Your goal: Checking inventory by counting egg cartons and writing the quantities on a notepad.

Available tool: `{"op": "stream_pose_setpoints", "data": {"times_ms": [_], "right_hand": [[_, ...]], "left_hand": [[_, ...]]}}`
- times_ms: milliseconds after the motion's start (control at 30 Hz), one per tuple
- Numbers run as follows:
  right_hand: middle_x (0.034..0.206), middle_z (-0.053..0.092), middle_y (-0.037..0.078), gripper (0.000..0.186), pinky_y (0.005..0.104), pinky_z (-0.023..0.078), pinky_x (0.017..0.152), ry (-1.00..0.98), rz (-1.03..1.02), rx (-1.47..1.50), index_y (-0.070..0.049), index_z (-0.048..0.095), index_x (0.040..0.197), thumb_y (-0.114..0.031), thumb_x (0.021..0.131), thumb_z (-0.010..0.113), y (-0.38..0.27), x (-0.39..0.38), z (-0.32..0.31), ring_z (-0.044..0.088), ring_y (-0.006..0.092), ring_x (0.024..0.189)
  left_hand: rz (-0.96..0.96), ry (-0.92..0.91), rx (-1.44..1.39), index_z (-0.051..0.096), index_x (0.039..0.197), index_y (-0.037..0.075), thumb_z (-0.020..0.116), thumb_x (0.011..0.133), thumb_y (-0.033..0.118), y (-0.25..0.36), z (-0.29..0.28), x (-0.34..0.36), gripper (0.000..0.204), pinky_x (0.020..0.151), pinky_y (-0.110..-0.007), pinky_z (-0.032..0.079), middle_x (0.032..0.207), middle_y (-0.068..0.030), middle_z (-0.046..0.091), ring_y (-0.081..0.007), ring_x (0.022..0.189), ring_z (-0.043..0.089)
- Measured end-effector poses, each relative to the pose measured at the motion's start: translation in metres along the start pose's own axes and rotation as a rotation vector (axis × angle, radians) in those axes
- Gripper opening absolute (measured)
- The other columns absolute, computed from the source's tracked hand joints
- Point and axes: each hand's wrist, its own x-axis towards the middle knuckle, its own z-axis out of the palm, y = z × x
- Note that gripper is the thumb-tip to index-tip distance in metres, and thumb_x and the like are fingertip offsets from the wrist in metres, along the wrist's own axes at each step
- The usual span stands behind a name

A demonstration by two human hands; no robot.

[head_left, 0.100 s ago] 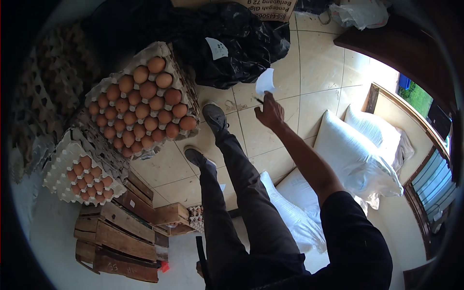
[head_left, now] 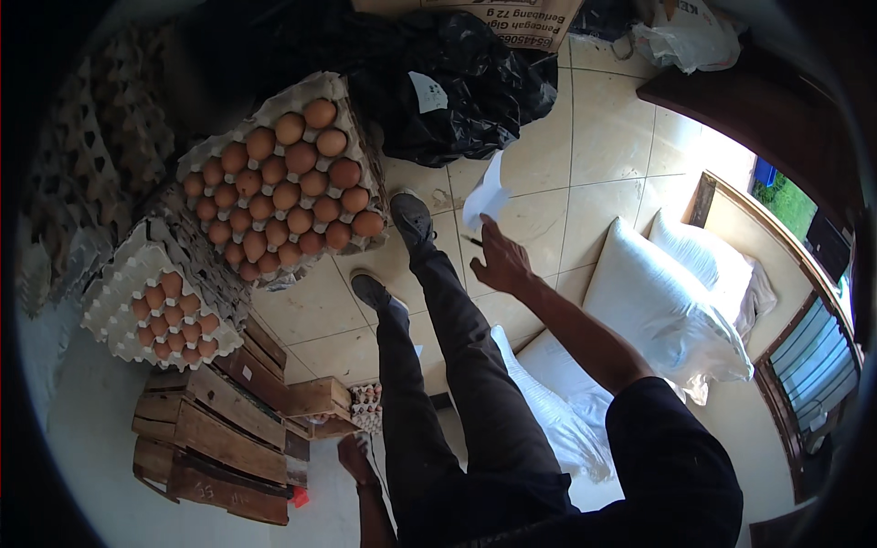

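My right hand (head_left: 504,262) reaches out over the tiled floor, its fingers closed on a thin sheet of white paper (head_left: 487,194) that curls upward. A dark pen (head_left: 472,241) juts from the same hand. My left hand (head_left: 354,457) hangs low beside my left leg, dim and partly blurred; its fingers are hard to make out. Left of my feet, a tray of brown eggs (head_left: 279,187) tops a tall stack of cardboard trays. A lower stack bears a partly filled egg tray (head_left: 174,320).
Wooden crates (head_left: 219,429) stand at the lower left, near a small open wooden box (head_left: 320,400). Black plastic bags (head_left: 457,82) lie ahead, with a cardboard box (head_left: 512,18) behind. Full white sacks (head_left: 658,297) lean on the right, below a bright doorway. Empty egg trays (head_left: 91,173) pile up far left.
My right hand has drawn back toward me with the paper and pen, and the paper now curls more. My left hand and forearm have swung out into view beside the leg.
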Motion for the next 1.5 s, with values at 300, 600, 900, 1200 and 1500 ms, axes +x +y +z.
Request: {"op": "stream_pose_setpoints", "data": {"times_ms": [300,600,900,1200,1500], "right_hand": [[0.133,0.048,0.024,0.040,0.0418,0.055,0.071,-0.350,-0.423,0.440,0.007,0.051,0.114,-0.015,0.082,0.060,-0.113,-0.149,0.015,0.067,0.0353,0.081],[0.084,0.067,0.008,0.016,0.0257,0.053,0.060,-0.437,-0.019,0.865,0.004,0.065,0.098,-0.001,0.087,0.056,-0.083,-0.026,-0.014,0.066,0.0138,0.067],[0.084,0.064,0.019,0.031,0.0453,0.048,0.072,0.840,0.176,0.250,0.001,0.059,0.091,-0.022,0.075,0.072,-0.089,0.221,-0.104,0.063,0.0397,0.083],[0.076,0.066,0.020,0.013,0.0434,0.051,0.067,1.081,-0.278,0.450,-0.001,0.059,0.091,-0.008,0.081,0.063,-0.168,0.214,-0.196,0.067,0.0377,0.073],[0.094,0.068,0.021,0.036,0.0485,0.050,0.082,1.158,-0.265,-0.213,-0.006,0.065,0.112,-0.016,0.079,0.055,-0.191,0.282,-0.382,0.065,0.0394,0.090]], "left_hand": [[0.029,-0.942,-0.172,0.019,0.151,0.009,0.076,0.081,0.016,0.180,0.208,-0.022,0.090,0.091,-0.032,0.048,0.141,-0.0116,0.045,-0.0186,0.118,0.053],[0.199,-0.376,0.132,0.064,0.098,-0.007,0.057,0.082,0.015,0.114,0.209,-0.005,0.028,0.070,-0.037,0.050,0.081,-0.0127,0.068,-0.0219,0.076,0.066],[-0.040,-0.323,-0.017,0.058,0.112,-0.008,0.058,0.083,0.013,0.078,0.189,0.012,0.036,0.074,-0.036,0.048,0.096,-0.0112,0.065,-0.0210,0.085,0.061],[-0.119,-0.304,-0.159,0.046,0.134,-0.002,0.057,0.083,0.007,0.020,0.160,0.006,0.053,0.092,-0.037,0.045,0.117,-0.0152,0.061,-0.0273,0.107,0.059],[-0.182,-0.268,-0.321,0.051,0.123,-0.005,0.059,0.086,0.010,0.035,0.183,-0.028,0.040,0.081,-0.036,0.050,0.108,-0.0130,0.063,-0.0240,0.094,0.062]]}}
